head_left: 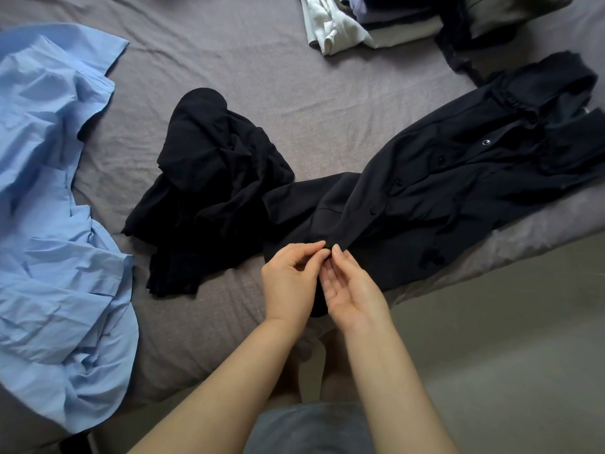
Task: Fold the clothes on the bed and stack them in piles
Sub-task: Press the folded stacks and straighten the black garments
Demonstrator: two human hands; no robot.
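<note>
A long black buttoned garment (458,178) lies stretched from the bed's near edge toward the far right. At its near end, my left hand (289,283) and my right hand (348,290) meet and pinch the black fabric around a button between thumb and fingertips. A crumpled black garment (212,188) lies just left of it. A rumpled light blue shirt (55,208) is spread over the left side of the bed.
The bed is covered by a grey-purple sheet (262,77). A pile of white, purple, grey and dark clothes (376,24) sits at the far edge, top right. The bed's edge runs diagonally at lower right, with pale floor (507,355) beyond.
</note>
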